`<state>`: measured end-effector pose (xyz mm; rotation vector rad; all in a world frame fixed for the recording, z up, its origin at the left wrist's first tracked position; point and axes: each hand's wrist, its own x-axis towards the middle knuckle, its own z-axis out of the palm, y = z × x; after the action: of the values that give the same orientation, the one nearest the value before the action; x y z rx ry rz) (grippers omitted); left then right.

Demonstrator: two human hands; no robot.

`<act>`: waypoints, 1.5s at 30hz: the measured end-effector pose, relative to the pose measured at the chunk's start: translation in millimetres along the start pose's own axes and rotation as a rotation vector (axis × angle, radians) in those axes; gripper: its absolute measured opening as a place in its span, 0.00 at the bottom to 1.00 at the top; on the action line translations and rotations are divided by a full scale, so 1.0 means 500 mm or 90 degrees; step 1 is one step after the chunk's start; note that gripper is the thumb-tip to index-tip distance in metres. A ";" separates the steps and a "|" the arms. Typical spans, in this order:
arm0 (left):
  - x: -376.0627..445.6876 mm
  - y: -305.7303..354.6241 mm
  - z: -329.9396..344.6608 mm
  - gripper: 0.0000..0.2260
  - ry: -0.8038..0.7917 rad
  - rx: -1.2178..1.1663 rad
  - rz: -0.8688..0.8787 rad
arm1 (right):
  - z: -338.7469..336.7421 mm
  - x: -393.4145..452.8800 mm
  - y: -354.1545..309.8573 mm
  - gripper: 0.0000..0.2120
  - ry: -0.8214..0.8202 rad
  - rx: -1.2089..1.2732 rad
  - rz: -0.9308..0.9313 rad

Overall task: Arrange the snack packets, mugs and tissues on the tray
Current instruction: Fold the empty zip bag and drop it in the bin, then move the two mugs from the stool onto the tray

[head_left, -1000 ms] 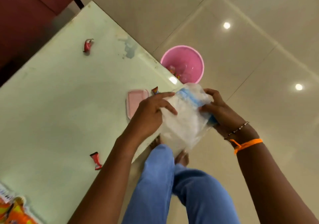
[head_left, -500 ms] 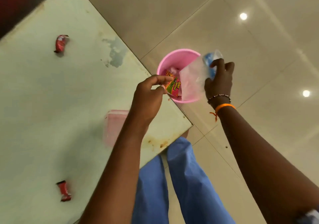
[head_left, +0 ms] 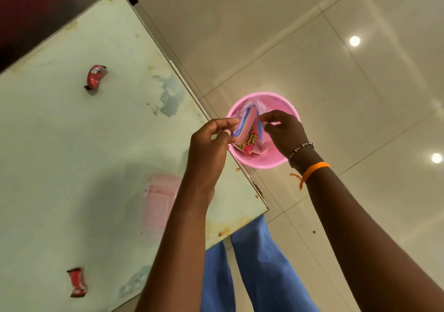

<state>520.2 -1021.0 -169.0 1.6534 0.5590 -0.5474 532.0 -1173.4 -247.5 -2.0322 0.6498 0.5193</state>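
My left hand (head_left: pixel 211 148) and my right hand (head_left: pixel 283 134) meet over a pink bin (head_left: pixel 264 161) on the floor beside the table. Each pinches one side of a clear plastic wrapper (head_left: pixel 251 119) with blue edges and holds it apart. A small pink, green and yellow snack packet (head_left: pixel 249 142) sits at the wrapper's mouth, low inside the bin. A pink tissue pack (head_left: pixel 157 206) lies flat on the pale green table (head_left: pixel 72 167), just left of my left forearm. No tray or mug is in view.
Two red sweet wrappers lie on the table, one at the far left (head_left: pixel 95 77) and one near the front edge (head_left: pixel 77 283). The table's rusty corner (head_left: pixel 262 207) ends near my blue trouser legs (head_left: pixel 259 275). Glossy beige floor tiles lie to the right.
My hands have come together over the bin. The left hand, which held the small snack packet alone, now pinches the plastic wrapper too, and the wrapper has dropped into the bin's mouth.
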 end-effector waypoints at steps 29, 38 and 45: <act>-0.740 -0.458 -0.801 0.12 0.502 -0.467 -0.068 | 0.724 -0.966 -0.284 0.13 -0.522 0.055 -0.156; -0.873 -0.604 -1.041 0.11 0.645 -0.608 -0.084 | 0.966 -1.169 -0.344 0.13 -0.617 0.028 -0.157; -0.854 -0.624 -1.263 0.10 0.636 -0.625 -0.081 | 1.176 -1.241 -0.441 0.13 -0.612 0.030 -0.124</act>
<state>20.4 -377.8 -44.4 0.8261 1.3877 0.5009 127.8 -418.3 -34.1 -1.5160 -0.1184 1.2181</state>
